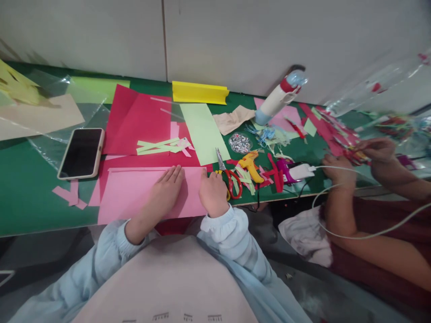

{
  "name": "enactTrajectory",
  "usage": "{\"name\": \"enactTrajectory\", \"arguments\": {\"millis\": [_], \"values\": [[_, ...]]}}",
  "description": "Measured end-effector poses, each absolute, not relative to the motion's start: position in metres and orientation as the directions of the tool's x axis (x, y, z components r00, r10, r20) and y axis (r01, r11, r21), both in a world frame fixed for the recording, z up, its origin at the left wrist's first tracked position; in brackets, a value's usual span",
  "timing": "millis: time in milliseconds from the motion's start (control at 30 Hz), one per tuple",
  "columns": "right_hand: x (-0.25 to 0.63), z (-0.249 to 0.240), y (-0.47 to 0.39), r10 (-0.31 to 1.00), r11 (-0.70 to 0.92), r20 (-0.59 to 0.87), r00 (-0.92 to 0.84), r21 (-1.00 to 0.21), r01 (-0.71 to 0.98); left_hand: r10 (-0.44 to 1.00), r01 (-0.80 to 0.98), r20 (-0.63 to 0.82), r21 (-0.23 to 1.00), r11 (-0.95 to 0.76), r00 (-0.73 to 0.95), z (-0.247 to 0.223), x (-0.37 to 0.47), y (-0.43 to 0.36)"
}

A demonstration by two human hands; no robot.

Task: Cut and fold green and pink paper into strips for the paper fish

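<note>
A pink paper sheet [131,195] lies at the table's front edge, with a narrow strip folded over along its far side. My left hand [166,188] rests flat on the sheet, fingers stretched toward the fold. At the sheet's right end my right hand [213,192] is curled, its index fingertip on the folded edge; the thumb is hidden. Just right of that hand lie scissors [235,184] with red and yellow handles, blades pointing away. Beyond the sheet are red paper [138,119], a pale green sheet [204,134] and cut green strips [156,147].
A phone [81,153] lies at left. Toward the right are a yellow glue gun [251,166], a bag of beads [240,142], a bottle [278,98] and a white plug [301,171] with its cable. A co-worker's hands [340,168] handle small pieces at far right.
</note>
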State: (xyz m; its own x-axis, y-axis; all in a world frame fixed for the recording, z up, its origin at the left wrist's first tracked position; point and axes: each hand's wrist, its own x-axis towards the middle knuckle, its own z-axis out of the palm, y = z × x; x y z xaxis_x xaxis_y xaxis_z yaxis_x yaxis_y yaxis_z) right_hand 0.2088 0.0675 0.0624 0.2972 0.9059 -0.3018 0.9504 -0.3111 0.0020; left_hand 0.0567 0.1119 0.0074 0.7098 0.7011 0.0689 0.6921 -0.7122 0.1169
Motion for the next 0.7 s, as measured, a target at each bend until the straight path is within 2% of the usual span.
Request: {"name": "enactTrajectory", "arguments": {"millis": [333,700], "values": [[0.198,0.056,0.071,0.914,-0.317,-0.258,0.314,0.028,0.948,0.692,0.685,0.091,0.099,-0.722,0.716,0.007,0.051,0.109],[0.198,0.056,0.070,0.905,-0.315,-0.279,0.321,0.066,0.947,0.802,0.804,0.146,0.061,-0.592,0.579,0.005,0.015,0.114]]}}
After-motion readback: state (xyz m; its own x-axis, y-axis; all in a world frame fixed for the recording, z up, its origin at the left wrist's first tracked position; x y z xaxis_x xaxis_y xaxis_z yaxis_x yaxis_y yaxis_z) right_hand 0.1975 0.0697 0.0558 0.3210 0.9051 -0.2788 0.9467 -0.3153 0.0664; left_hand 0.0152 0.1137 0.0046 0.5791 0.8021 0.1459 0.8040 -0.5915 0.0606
